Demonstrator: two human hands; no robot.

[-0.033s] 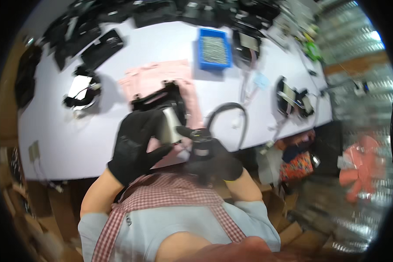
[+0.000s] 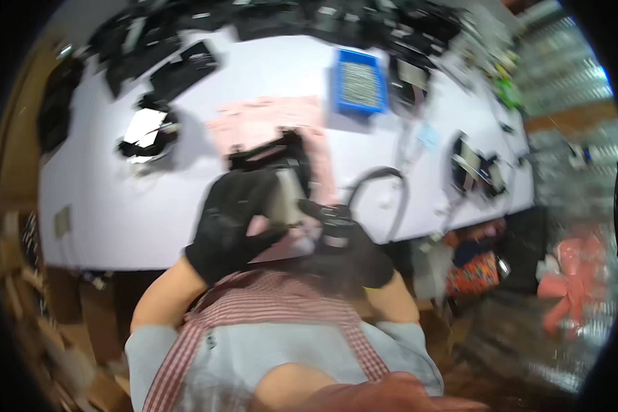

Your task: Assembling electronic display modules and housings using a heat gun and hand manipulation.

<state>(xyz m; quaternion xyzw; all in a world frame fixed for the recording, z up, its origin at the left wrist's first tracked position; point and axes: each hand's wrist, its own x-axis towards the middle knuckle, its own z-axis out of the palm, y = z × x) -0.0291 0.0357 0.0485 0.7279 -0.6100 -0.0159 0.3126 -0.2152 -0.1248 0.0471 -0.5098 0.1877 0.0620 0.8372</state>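
Both my hands wear black gloves and meet over a folded pink cloth (image 2: pixel 268 113) at the table's near edge. My left hand (image 2: pixel 230 223) is wrapped round a black plastic housing (image 2: pixel 292 147) with a pale, flat block (image 2: pixel 287 196) on its near side. The thumb reaches toward my right hand. Close beside the block, my right hand (image 2: pixel 347 247) is curled, its fingers blurred by motion. What it grips cannot be made out. A thick black cable (image 2: pixel 378 173) arches on the table just beyond it.
A blue tray (image 2: pixel 340 86) of small metal pieces stands beyond the cloth. Black housings (image 2: pixel 275 20) line the far edge. A black-and-white unit (image 2: pixel 147 130) sits at left, wired round parts (image 2: pixel 470 165) at right. A pink fan (image 2: pixel 573 281) is off the table's right side.
The whole scene has shifted a little to the right in the picture. Both hands keep the same pose around the housing.
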